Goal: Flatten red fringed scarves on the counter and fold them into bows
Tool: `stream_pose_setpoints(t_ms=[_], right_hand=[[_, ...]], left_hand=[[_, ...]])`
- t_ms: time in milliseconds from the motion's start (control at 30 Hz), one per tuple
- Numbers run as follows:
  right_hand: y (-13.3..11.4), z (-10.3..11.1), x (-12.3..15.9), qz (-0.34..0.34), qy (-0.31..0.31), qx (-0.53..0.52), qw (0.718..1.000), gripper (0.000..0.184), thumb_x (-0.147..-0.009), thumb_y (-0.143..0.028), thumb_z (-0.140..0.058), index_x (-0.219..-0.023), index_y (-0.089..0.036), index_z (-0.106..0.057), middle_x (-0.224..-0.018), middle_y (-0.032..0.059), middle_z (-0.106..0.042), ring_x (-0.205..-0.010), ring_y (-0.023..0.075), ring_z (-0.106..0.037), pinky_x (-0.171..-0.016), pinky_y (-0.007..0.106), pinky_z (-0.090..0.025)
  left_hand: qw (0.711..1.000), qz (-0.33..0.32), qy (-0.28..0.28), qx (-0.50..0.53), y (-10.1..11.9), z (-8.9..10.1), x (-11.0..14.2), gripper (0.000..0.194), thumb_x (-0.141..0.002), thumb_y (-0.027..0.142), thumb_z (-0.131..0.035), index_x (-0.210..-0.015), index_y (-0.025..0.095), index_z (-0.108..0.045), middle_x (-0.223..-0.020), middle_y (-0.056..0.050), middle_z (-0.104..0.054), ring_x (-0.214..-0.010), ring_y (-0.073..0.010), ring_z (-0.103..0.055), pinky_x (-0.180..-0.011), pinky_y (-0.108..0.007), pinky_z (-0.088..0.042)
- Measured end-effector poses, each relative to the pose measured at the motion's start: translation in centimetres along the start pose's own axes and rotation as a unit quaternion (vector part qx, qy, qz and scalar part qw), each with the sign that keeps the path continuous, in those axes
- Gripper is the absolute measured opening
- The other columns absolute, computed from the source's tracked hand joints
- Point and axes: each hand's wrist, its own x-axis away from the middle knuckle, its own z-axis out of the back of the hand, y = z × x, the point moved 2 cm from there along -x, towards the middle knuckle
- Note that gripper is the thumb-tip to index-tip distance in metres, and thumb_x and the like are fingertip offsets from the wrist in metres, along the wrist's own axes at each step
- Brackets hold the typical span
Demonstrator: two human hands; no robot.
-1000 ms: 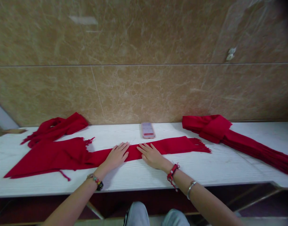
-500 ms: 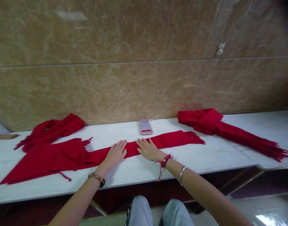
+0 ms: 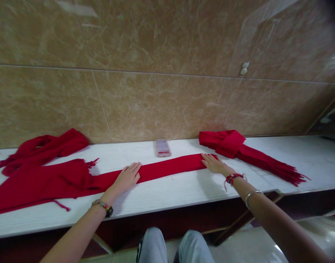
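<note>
A red scarf [image 3: 170, 166] lies stretched in a flat narrow strip along the white bench, its left part spread wide. My left hand [image 3: 127, 178] rests flat on the strip, fingers extended and pointing up to the right. At the scarf's fringed right end lies my right hand [image 3: 214, 163], palm down with fingers stretched out, covering part of the fringe. Both hands press on the cloth without gripping it. Behind the strip, a phone [image 3: 162, 148] lies near the wall.
A second red scarf, folded over itself [image 3: 230, 144], lies at the back right with its fringe trailing rightward. Another crumpled red scarf [image 3: 55, 148] is at the back left. The white bench [image 3: 162, 197] meets a brown marble wall [image 3: 156, 106] with a small white fixture [image 3: 244, 68].
My right hand has slid right along the scarf from its middle to the fringed end. My left hand stays in place on the cloth. The view has turned slightly right.
</note>
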Motion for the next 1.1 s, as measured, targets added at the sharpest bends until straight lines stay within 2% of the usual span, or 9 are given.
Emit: stream_pose_setpoints(t_ms=[67,133,300,400,467,567,767,900,1100], right_hand=[[-0.8,1.1,-0.6,-0.034,0.028,-0.01,0.999,0.04,-0.086,-0.017,-0.028,-0.116,-0.014,-0.053,-0.134,0.0171,-0.038,-0.12,0.0352,-0.036,-0.086,0.065,-0.033],[-3.3,2.9,-1.6,-0.025,0.074,-0.04,0.996,0.043,-0.088,-0.026,-0.027,-0.125,-0.012,-0.044,-0.135,0.018,-0.035,-0.123,0.0355,-0.031,-0.089,0.064,-0.031],[-13.6,6.9,-4.8,0.137,0.103,-0.139,0.975,0.046,-0.091,-0.034,-0.025,-0.13,-0.012,-0.036,-0.138,0.0163,-0.031,-0.128,0.0301,-0.025,-0.095,0.056,-0.03],[-18.7,7.5,-5.9,0.211,0.099,-0.18,0.956,0.048,-0.09,-0.036,-0.028,-0.131,-0.012,-0.034,-0.138,0.0149,-0.032,-0.128,0.0264,-0.025,-0.099,0.05,-0.028],[-20.5,7.1,-6.1,0.234,0.088,-0.199,0.948,0.049,-0.09,-0.037,-0.028,-0.131,-0.012,-0.034,-0.138,0.0135,-0.033,-0.128,0.0247,-0.026,-0.1,0.047,-0.027],[-21.4,6.2,-5.9,0.235,0.087,-0.216,0.944,0.048,-0.091,-0.037,-0.027,-0.131,-0.013,-0.034,-0.137,0.0115,-0.035,-0.127,0.0231,-0.029,-0.101,0.044,-0.027],[-21.1,6.0,-5.7,0.224,0.09,-0.224,0.944,0.046,-0.091,-0.034,-0.029,-0.131,-0.014,-0.036,-0.136,0.0097,-0.036,-0.126,0.022,-0.03,-0.102,0.043,-0.026],[-21.1,6.2,-5.6,0.226,0.073,-0.227,0.945,0.046,-0.091,-0.034,-0.027,-0.132,-0.014,-0.035,-0.137,0.0087,-0.035,-0.126,0.0215,-0.03,-0.103,0.043,-0.025],[-21.1,6.2,-5.6,0.216,0.055,-0.233,0.946,0.046,-0.091,-0.033,-0.028,-0.132,-0.014,-0.035,-0.138,0.0081,-0.034,-0.127,0.0216,-0.029,-0.103,0.043,-0.024]], left_hand=[[1.0,0.0,0.002,0.0,-0.1,-0.1,0.0,0.047,-0.086,0.025,-0.027,-0.131,0.014,-0.035,-0.138,-0.009,-0.033,-0.127,-0.02,-0.03,-0.101,-0.039,-0.027],[1.0,-0.001,0.003,0.0,-0.1,-0.2,-0.1,0.047,-0.086,0.026,-0.027,-0.131,0.014,-0.034,-0.138,-0.009,-0.034,-0.127,-0.0197,-0.031,-0.102,-0.039,-0.026],[1.0,0.0,-0.002,0.007,-0.1,-0.2,-0.1,0.048,-0.086,0.026,-0.026,-0.132,0.013,-0.033,-0.139,-0.009,-0.032,-0.127,-0.02,-0.029,-0.102,-0.039,-0.026],[1.0,0.005,-0.009,0.011,0.0,0.0,0.1,0.049,-0.086,0.026,-0.026,-0.132,0.012,-0.033,-0.139,-0.009,-0.032,-0.127,-0.0205,-0.029,-0.102,-0.04,-0.026],[1.0,0.008,-0.009,0.013,0.1,0.1,0.2,0.049,-0.086,0.026,-0.026,-0.132,0.012,-0.033,-0.139,-0.009,-0.033,-0.127,-0.0205,-0.03,-0.103,-0.04,-0.025],[1.0,0.007,-0.001,0.019,0.3,0.3,0.3,0.048,-0.086,0.025,-0.027,-0.131,0.012,-0.034,-0.138,-0.01,-0.034,-0.127,-0.0202,-0.03,-0.103,-0.04,-0.025],[1.0,-0.015,-0.008,0.026,-0.3,0.2,0.7,0.048,-0.088,0.029,-0.026,-0.133,0.013,-0.032,-0.139,-0.008,-0.032,-0.128,-0.0191,-0.027,-0.104,-0.036,-0.025],[0.999,-0.02,-0.013,0.022,-3.4,0.3,3.1,0.047,-0.09,0.035,-0.025,-0.134,0.02,-0.03,-0.14,-0.006,-0.031,-0.128,-0.0186,-0.028,-0.103,-0.036,-0.026],[0.999,0.022,-0.004,-0.026,-8.3,1.0,8.3,0.047,-0.089,0.035,-0.026,-0.133,0.018,-0.033,-0.138,-0.008,-0.035,-0.126,-0.0199,-0.033,-0.102,-0.036,-0.03]])
